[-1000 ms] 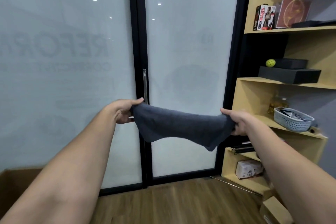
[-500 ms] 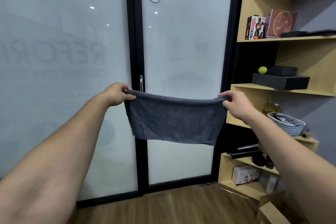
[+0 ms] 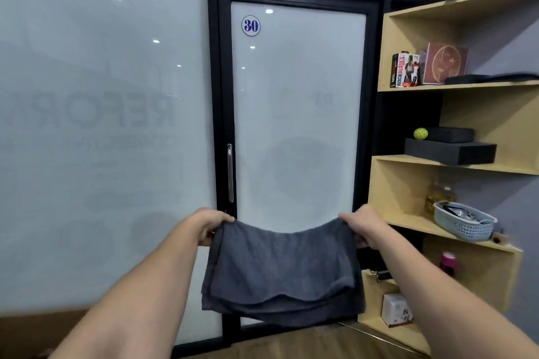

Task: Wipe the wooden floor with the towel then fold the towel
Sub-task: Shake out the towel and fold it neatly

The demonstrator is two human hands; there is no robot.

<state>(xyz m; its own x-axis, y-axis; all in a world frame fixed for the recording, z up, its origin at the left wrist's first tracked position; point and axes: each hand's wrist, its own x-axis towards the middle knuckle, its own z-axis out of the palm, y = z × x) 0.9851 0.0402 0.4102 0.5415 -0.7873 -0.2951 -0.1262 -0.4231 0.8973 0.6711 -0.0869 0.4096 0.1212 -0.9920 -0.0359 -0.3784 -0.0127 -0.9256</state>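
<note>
A person holds a dark grey towel [image 3: 280,268] up at arm's length in front of a frosted glass door [image 3: 297,125] marked with a round "30" sticker [image 3: 250,25]. The left hand [image 3: 208,226] pinches the towel's upper corner at 9 o'clock, its grip clamped on the cloth; the right hand [image 3: 363,224] pinches the opposite corner at 3 o'clock, likewise clamped. The towel hangs doubled between them, its top edge sagging and two layered hems showing along the bottom. A strip of wooden floor [image 3: 291,344] lies below at 6 o'clock. At 3 o'clock, wooden shelves [image 3: 408,221] carry a pale plastic basket [image 3: 463,221], black foam blocks [image 3: 450,150] and a yellow-green ball [image 3: 420,133].
</note>
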